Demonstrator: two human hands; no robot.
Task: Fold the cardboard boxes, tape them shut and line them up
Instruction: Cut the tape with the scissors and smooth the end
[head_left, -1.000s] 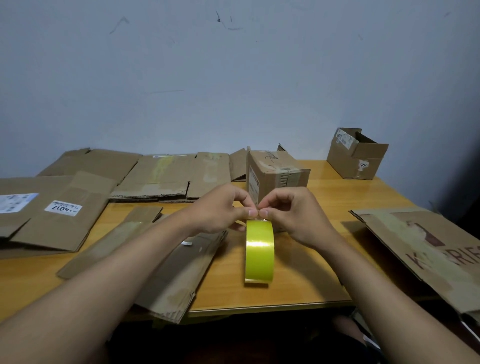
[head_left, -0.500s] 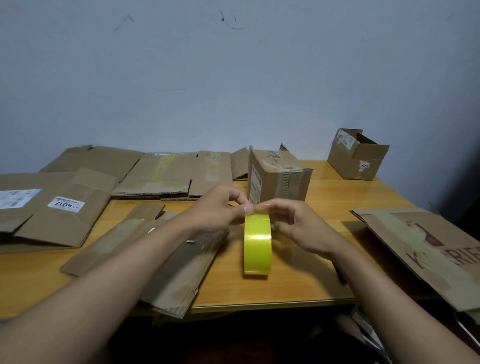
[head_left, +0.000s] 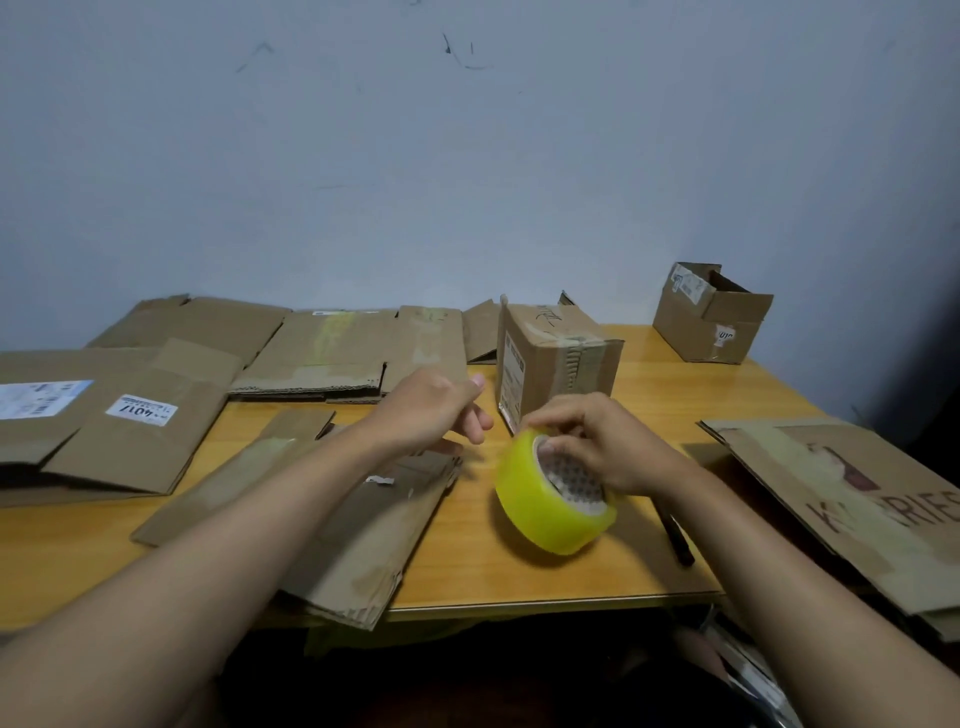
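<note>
Currently the right hand grips the yellow tape roll, fingers curled over the top rim and into the core; the roll is tilted, core facing up and toward the camera, above the wooden table near its front edge. Whether the roll's lower edge touches the tabletop cannot be told

Left hand is apart from the roll, to its left, holding nothing; fingers loosely bent, thumb extended toward the assembled box. It hovers over the far end of a flattened cardboard piece that lies across the front of the table and overhangs the near edge

Just behind both hands: closed cardboard box, upright, tape across its top seam, printed label on its left face. Open cardboard box stands at the far right corner against the blue wall, well apart from the closed one

Dark pen on the table, right of the roll, beside the right forearm

Flattened boxes lie along the back and left of the table; one at left carries a white label reading 4017 upside down. Large flattened sheet with dark lettering overhangs the right edge
</note>
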